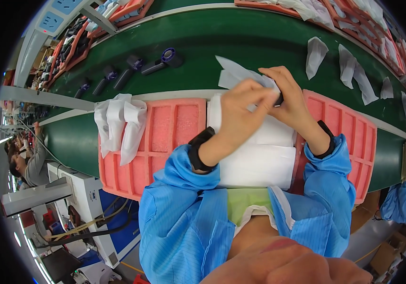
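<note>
Above a stack of flat white bags (258, 163), my two hands meet over a thin white bag (234, 72). My left hand (244, 105) is closed, thumb and fingers pinching at the bag. The fingers of my right hand (290, 97) curl round the same bundle from the other side. Between them a small part of a dark item (279, 100) shows; the rest is hidden by the bag and fingers. Several dark hair dryers with purple rings, one of them nearest (171, 57), lie on the green conveyor belt (203, 38) at the far left.
Pink foam trays with compartments flank the stack, a left tray (177, 124) and a right tray (338, 125). White-wrapped items (120, 120) lie on the left one. More wrapped items (315, 57) rest on the belt at right. Co-workers (404, 199) sit at both sides.
</note>
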Tool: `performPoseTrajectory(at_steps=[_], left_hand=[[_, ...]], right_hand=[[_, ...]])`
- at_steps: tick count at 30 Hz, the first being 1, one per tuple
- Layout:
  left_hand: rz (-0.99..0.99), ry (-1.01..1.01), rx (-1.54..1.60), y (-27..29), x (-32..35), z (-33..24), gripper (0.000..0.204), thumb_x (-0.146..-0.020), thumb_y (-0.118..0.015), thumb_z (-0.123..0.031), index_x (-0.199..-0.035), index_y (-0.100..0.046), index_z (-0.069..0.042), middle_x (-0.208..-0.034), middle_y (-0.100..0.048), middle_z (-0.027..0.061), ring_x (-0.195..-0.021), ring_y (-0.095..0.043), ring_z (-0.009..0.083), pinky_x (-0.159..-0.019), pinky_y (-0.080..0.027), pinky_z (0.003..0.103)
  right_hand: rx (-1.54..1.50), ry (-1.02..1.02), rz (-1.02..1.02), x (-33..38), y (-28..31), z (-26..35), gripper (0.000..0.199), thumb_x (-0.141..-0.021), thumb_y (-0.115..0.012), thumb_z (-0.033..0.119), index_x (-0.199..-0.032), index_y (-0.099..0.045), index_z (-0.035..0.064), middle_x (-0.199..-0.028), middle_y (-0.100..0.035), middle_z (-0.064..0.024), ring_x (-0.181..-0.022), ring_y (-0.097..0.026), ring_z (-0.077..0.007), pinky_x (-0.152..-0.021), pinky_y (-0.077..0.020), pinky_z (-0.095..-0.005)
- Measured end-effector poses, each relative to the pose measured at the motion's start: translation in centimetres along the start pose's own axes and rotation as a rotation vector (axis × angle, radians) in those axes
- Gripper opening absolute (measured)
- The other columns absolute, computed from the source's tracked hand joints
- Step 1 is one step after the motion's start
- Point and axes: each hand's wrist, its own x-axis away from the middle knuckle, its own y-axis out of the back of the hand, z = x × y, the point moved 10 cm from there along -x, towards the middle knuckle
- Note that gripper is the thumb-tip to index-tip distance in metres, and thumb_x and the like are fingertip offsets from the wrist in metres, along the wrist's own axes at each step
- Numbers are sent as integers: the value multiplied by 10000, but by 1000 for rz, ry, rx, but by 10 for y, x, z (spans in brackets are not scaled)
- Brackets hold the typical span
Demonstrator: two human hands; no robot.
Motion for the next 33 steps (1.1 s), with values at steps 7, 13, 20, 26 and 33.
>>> performPoseTrajectory(at_steps=[7,13,20,26,33], left_hand=[[89,-289,-436,-34,23,-39,355,-647,-686,11,-983,-694,-103,-833,-559,73,-694,-567,219,-527,-448,299],[129,-224,-603,-16,6,-27,434,-601,-703,43,-1010,-677,-98,-1051,-547,139,-864,-581,268,-656,-491,356],[105,0,-21,21,-21,8,427,-633,-783,-50,-1033,-645,-103,-1142,-513,175,-1036,-557,320,-838,-478,361],[450,-118,469,7,-20,-19,375,-666,-790,-119,-1015,-652,-111,-1119,-543,121,-1078,-535,281,-890,-435,387],[-228,101,-32,67,-21,16,313,-658,-817,-172,-921,-665,-99,-1145,-536,109,-1055,-527,272,-871,-433,376]], right_hand=[[60,123,-20,-1,10,2,584,-596,-743,-16,-1144,-548,35,-1078,-548,-136,-963,-578,-303,-797,-482,-337],[-84,-221,-28,9,2,-38,636,-642,-737,-29,-1236,-518,33,-1131,-542,-109,-1021,-569,-232,-847,-469,-320],[-525,-175,113,-1,-13,-24,724,-640,-780,43,-1304,-490,45,-1221,-505,-86,-1162,-491,-205,-963,-420,-346],[-467,-170,417,18,-45,-12,672,-669,-773,108,-1282,-507,39,-1267,-510,-101,-1152,-508,-214,-944,-431,-360],[-96,-312,226,11,-34,-42,429,-731,-706,124,-1128,-585,15,-975,-659,-146,-867,-658,-256,-763,-497,-371]])
